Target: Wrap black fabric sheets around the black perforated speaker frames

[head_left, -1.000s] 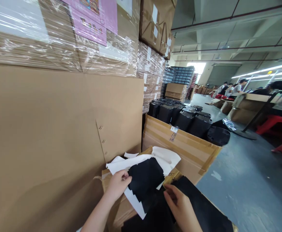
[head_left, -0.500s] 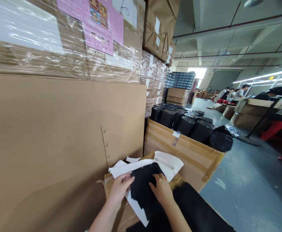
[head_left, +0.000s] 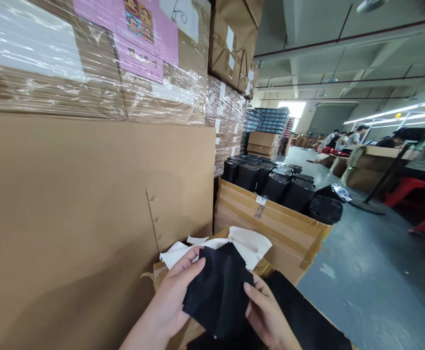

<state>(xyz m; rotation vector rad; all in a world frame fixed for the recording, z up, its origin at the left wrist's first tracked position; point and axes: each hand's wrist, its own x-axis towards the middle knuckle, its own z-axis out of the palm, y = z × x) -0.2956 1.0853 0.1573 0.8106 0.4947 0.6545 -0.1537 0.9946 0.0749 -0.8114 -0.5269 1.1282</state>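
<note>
A piece of thin black sheet material (head_left: 218, 291), maybe fabric, is held up between my two hands. My left hand (head_left: 178, 287) pinches its upper left edge between thumb and fingers. On the opposite side, my right hand (head_left: 265, 306) grips the right edge, thumb in front. Whether it is one layer or a few, I cannot tell. Behind it, crumpled white sheets (head_left: 249, 243) lie on top of a cardboard box (head_left: 159, 272). More black sheets (head_left: 303, 311) lie at the lower right, beside my right forearm.
A tall cardboard panel (head_left: 88, 194) stands close on the left, below film-wrapped cartons (head_left: 154, 92). Ahead, an open carton (head_left: 271, 223) holds several black plastic housings (head_left: 278, 184). Red stools (head_left: 409, 189) and seated people (head_left: 340, 141) are farther right, across the blue floor (head_left: 373, 272).
The black sheet has been lifted off the white sheets and brought nearer. My right hand has shifted from its upper face to its right edge; the view has turned slightly right.
</note>
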